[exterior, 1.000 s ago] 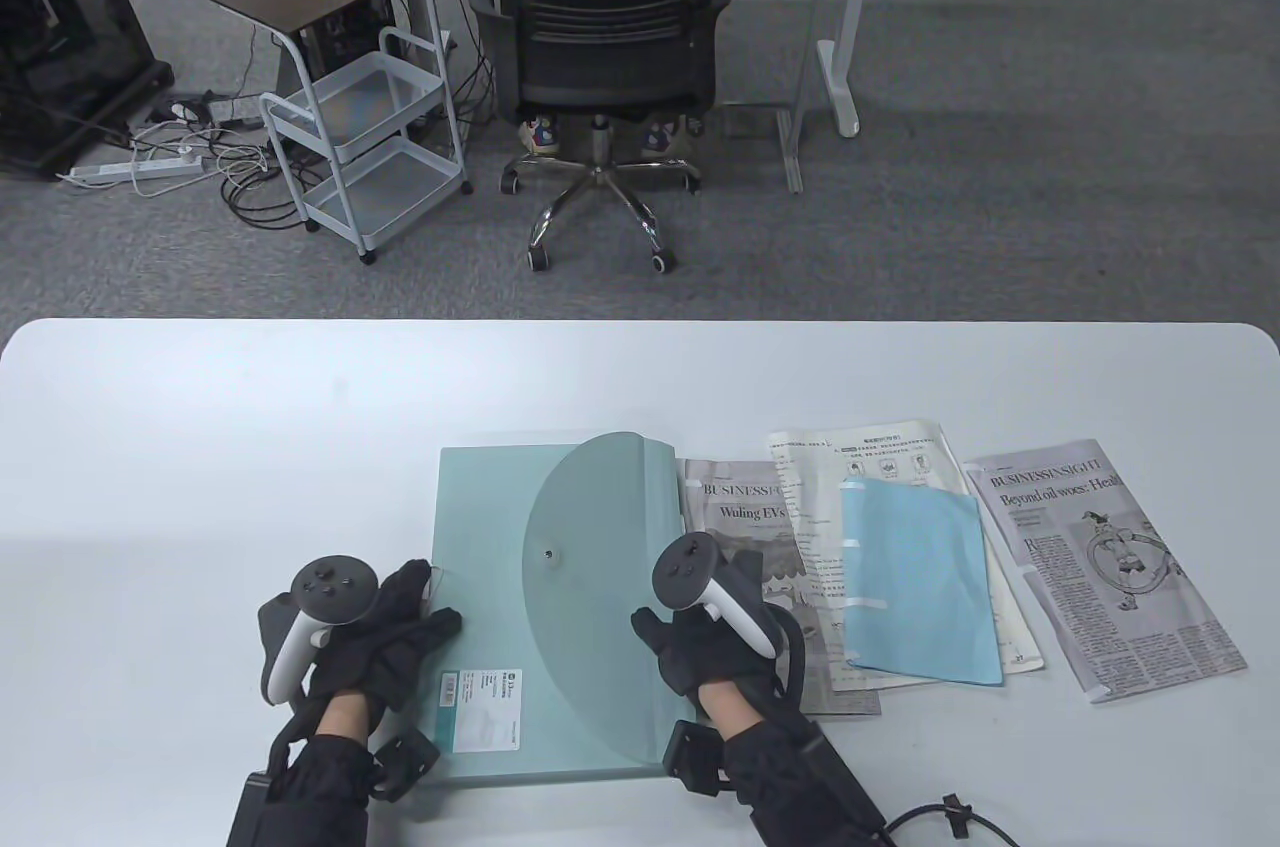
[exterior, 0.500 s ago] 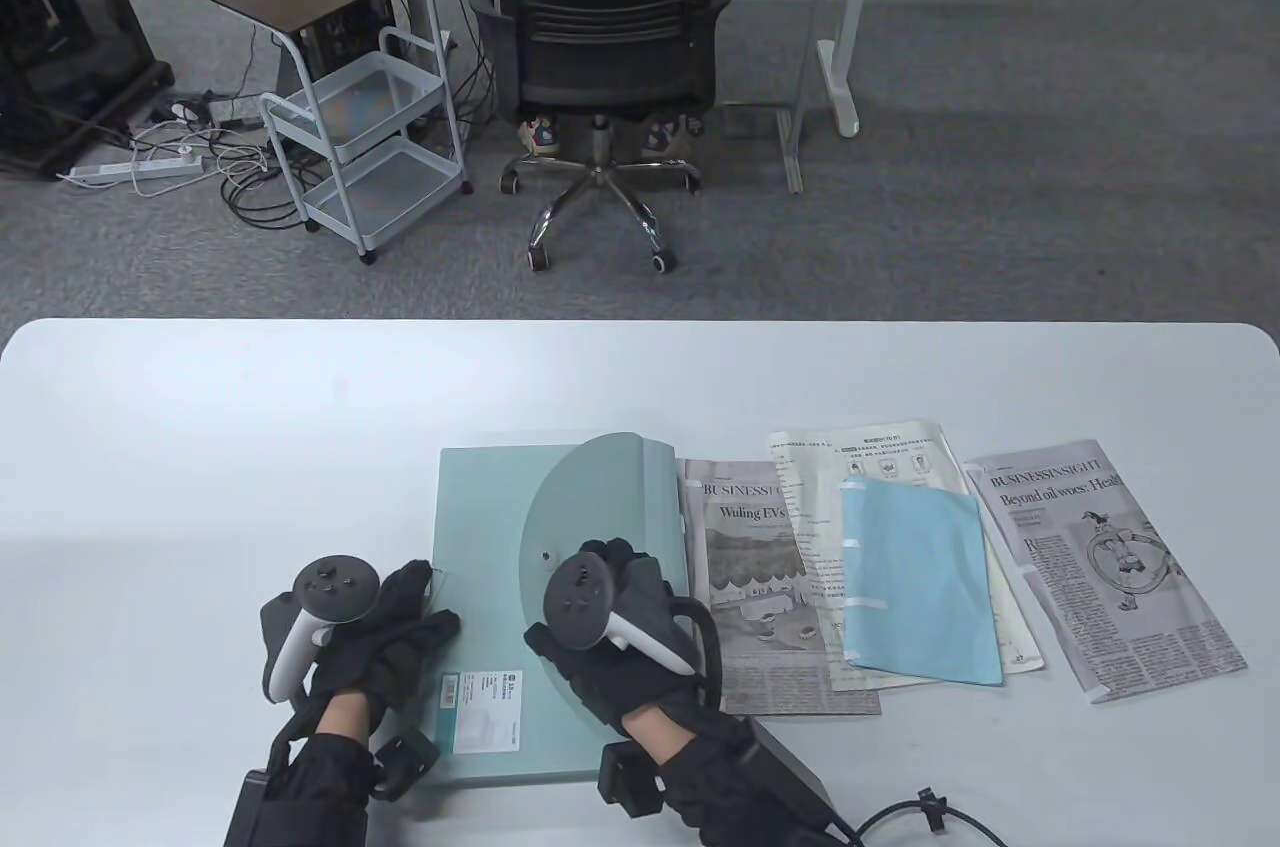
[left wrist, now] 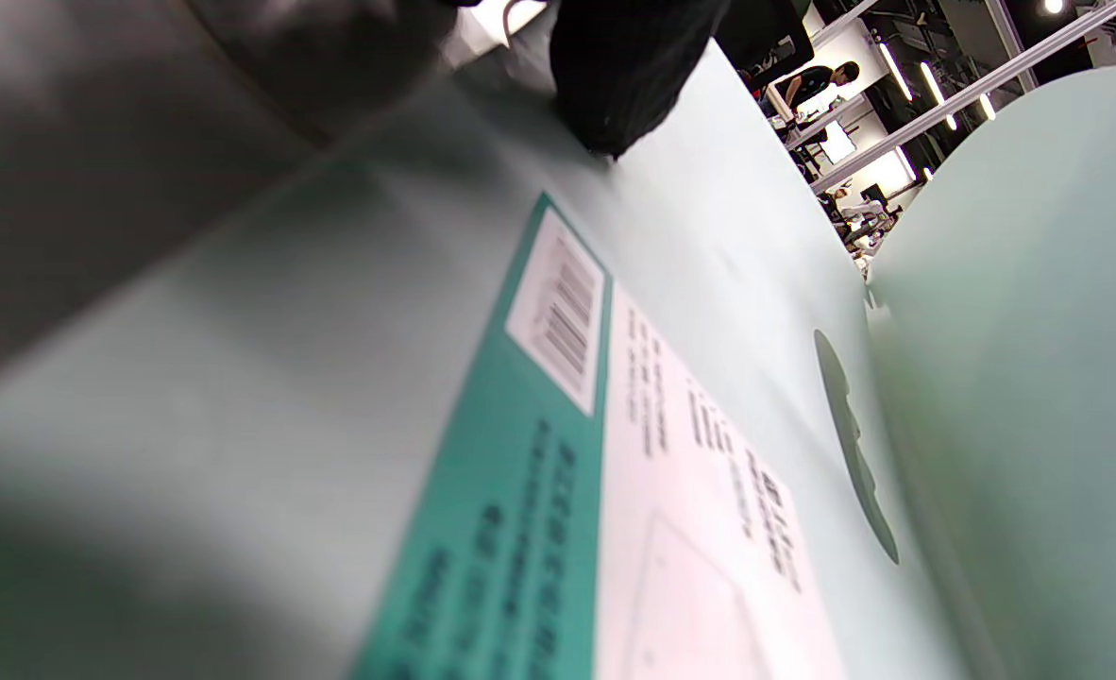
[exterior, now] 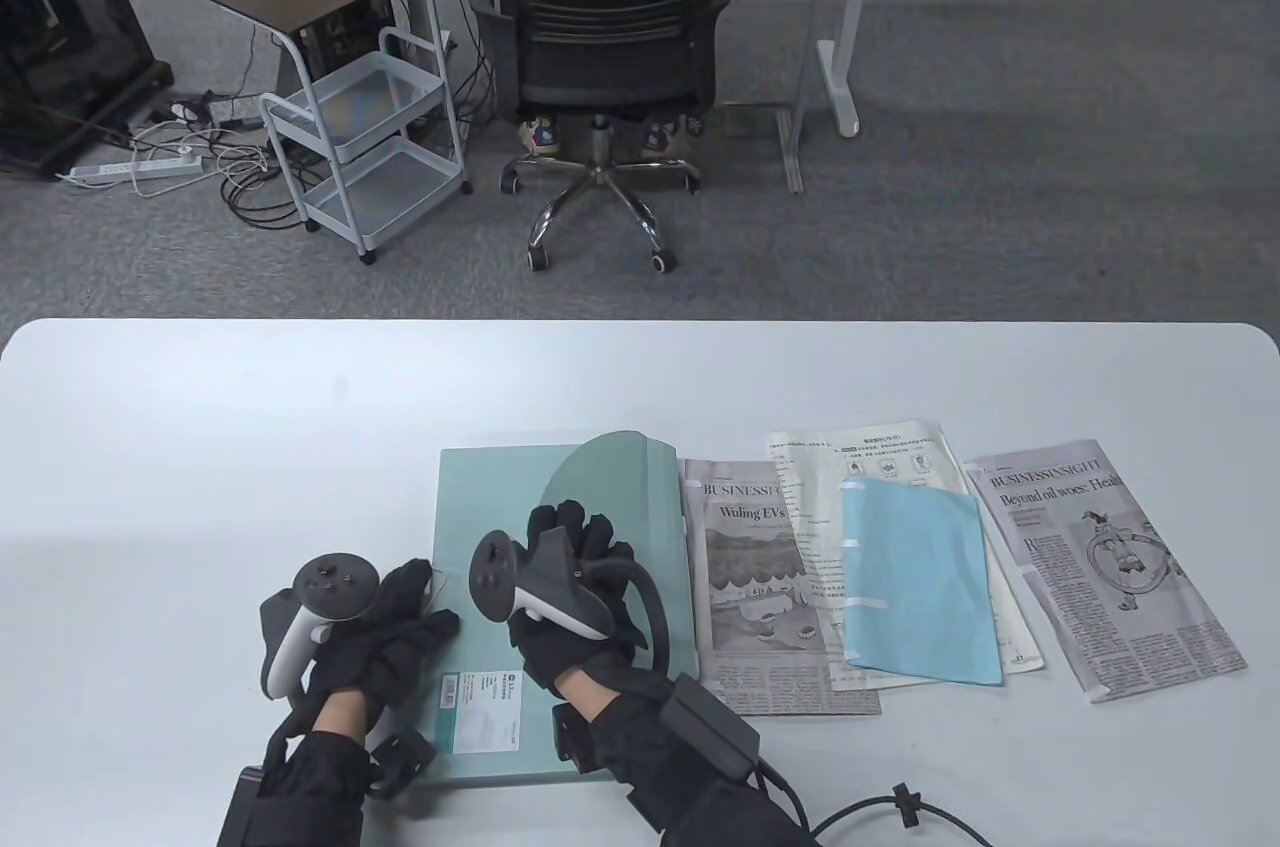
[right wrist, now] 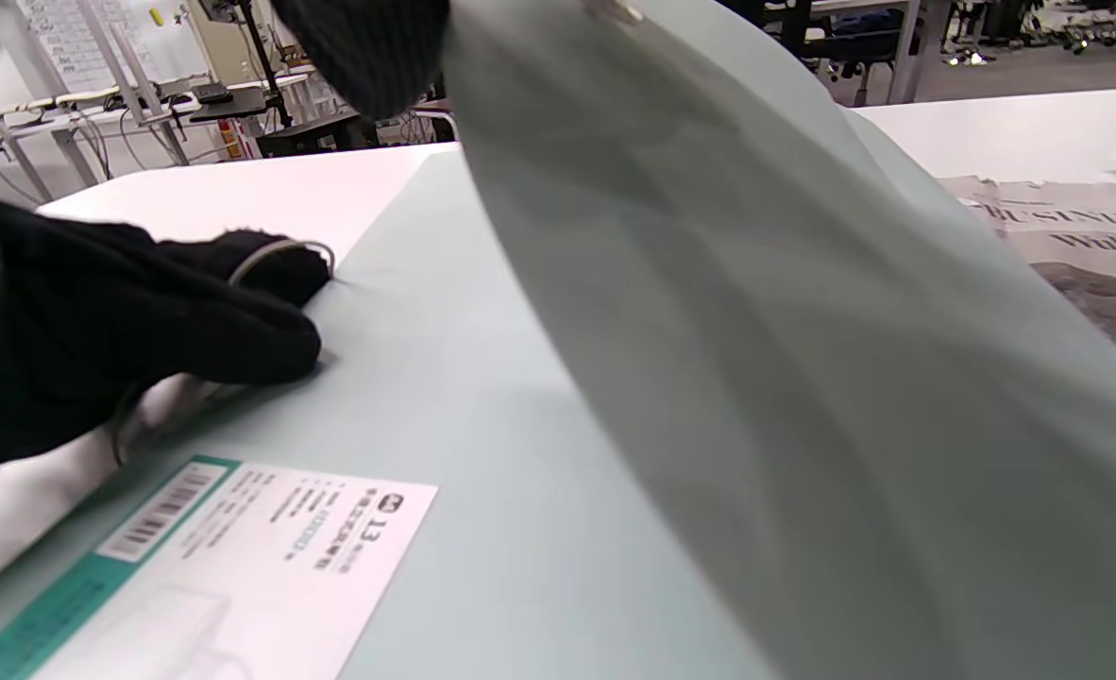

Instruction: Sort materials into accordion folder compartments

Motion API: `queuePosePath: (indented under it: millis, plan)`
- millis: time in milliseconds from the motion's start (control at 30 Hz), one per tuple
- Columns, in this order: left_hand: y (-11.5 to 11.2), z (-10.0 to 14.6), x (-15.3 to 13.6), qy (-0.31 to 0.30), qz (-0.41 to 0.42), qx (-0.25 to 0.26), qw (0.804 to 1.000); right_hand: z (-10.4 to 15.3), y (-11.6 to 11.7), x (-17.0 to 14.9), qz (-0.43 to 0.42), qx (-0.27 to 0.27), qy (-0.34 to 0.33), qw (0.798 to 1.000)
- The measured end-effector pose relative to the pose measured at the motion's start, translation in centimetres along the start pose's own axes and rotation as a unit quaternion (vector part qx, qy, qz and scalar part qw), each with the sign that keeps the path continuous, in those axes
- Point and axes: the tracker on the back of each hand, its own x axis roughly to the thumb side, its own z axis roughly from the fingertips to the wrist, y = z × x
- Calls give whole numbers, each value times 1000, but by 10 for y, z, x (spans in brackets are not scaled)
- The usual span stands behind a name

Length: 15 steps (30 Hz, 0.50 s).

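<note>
A pale green accordion folder lies flat on the table, its white label near the front edge. My left hand rests on its left edge with straight fingers, and a thin elastic loop lies by the fingertips. My right hand grips the curved edge of the rounded flap and holds it raised off the cover. The lifted flap fills the right wrist view. To the folder's right lie a newspaper, a printed white sheet, a blue sheet and a second newspaper.
The papers overlap in a row from the folder to the table's right side. A cable trails from my right sleeve at the front edge. An office chair and a white cart stand on the floor beyond the table.
My right hand moved left from the folder's right edge across the flap, took its curved edge and lifted it. The left hand stayed put.
</note>
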Motion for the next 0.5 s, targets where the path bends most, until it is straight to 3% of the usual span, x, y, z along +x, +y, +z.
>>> queuePosePath:
  millis: [200, 500]
  plan:
    - [0, 0, 0, 0, -2, 1, 1000, 19, -23, -29, -26, -27, 13, 999]
    - [-1, 0, 0, 4, -12, 3, 1000, 49, -46, -121, -104, -33, 96, 989]
